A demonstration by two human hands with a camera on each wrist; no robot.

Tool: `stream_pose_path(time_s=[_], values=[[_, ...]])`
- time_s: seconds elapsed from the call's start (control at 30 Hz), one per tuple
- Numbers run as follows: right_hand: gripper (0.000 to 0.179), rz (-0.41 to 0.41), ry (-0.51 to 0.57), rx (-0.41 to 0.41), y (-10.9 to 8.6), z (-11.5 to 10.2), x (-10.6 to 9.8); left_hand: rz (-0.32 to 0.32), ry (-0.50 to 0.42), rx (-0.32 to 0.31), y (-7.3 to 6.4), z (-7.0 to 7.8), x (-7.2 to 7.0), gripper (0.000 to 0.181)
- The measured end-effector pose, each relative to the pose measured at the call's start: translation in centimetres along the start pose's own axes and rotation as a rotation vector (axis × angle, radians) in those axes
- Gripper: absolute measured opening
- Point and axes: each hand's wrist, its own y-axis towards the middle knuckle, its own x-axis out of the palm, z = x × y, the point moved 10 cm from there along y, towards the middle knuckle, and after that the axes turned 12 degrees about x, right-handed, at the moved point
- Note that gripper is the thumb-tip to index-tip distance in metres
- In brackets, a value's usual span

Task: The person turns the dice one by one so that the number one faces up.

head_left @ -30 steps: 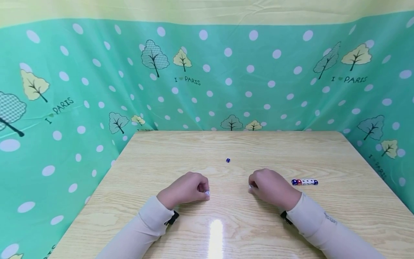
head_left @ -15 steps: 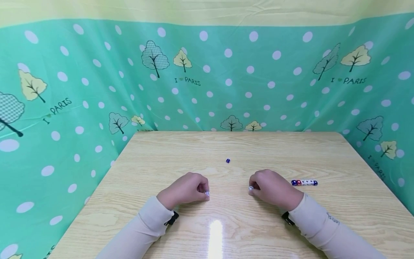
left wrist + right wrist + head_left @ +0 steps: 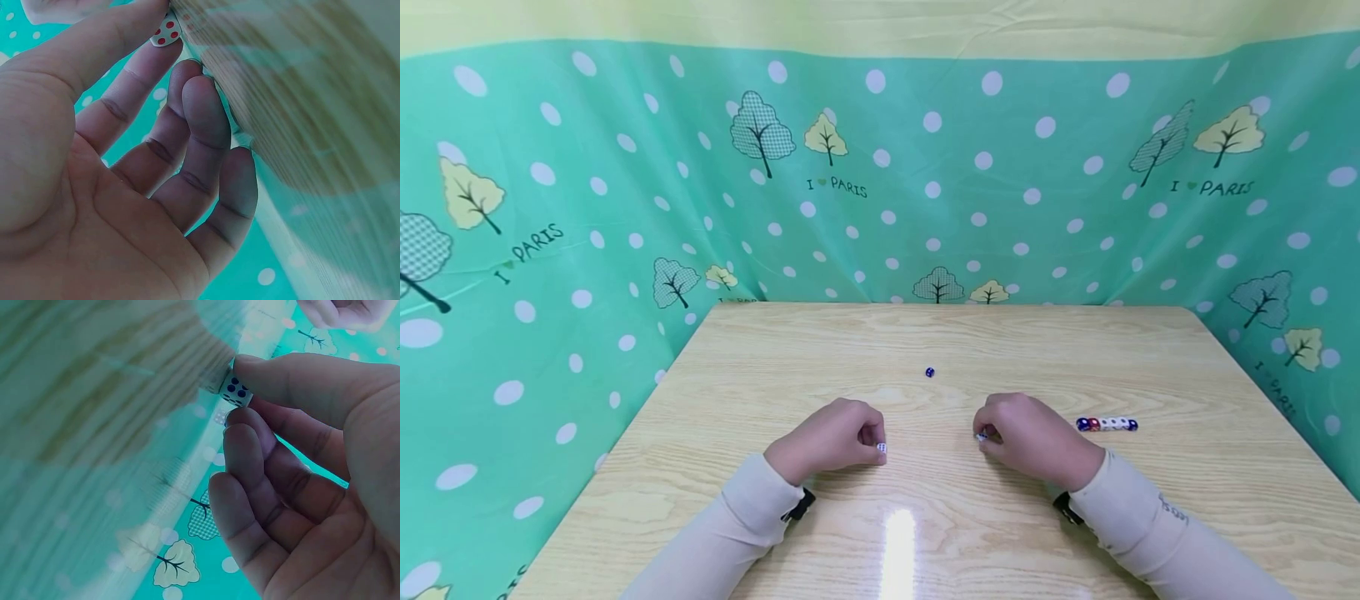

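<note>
My left hand (image 3: 833, 437) pinches a white die (image 3: 167, 32) between thumb and forefinger, low over the table. Red pips show on that die in the left wrist view, and the other fingers are loosely bent. Opposite, my right hand (image 3: 1033, 437) holds a second white die (image 3: 236, 391) with dark blue pips at its thumb and fingertips. This die sits close to the tabletop, partly covered by the fingers in the head view. A gap of bare wood lies between the two hands.
A single dark blue die (image 3: 929, 372) lies farther back near the middle of the wooden table (image 3: 820, 342). Beyond my right hand is a straight row of several dice (image 3: 1107, 424), blue, red and white. A green dotted curtain (image 3: 880, 192) surrounds the table's back and sides.
The die in my right hand has turned between the fingers, showing other faces, while that hand shifted only slightly. My left hand has stayed in place with its die.
</note>
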Motion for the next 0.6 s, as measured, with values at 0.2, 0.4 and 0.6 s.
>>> stream_pose_path(time_s=[0.2, 0.4, 0.6], values=[[0.011, 0.002, -0.002, -0.003, 0.0, 0.0, 0.0, 0.002, -0.002, 0.008, 0.0, 0.1, -0.1, 0.021], [0.011, -0.016, 0.016, 0.033, 0.2, 0.6, 0.1, 0.002, 0.003, 0.007, 0.0, 0.0, -0.1, 0.021], [0.009, -0.081, 0.078, 0.084, 0.4, 1.2, 0.3, 0.002, 0.001, 0.006, 0.0, 0.0, 0.0, 0.022]])
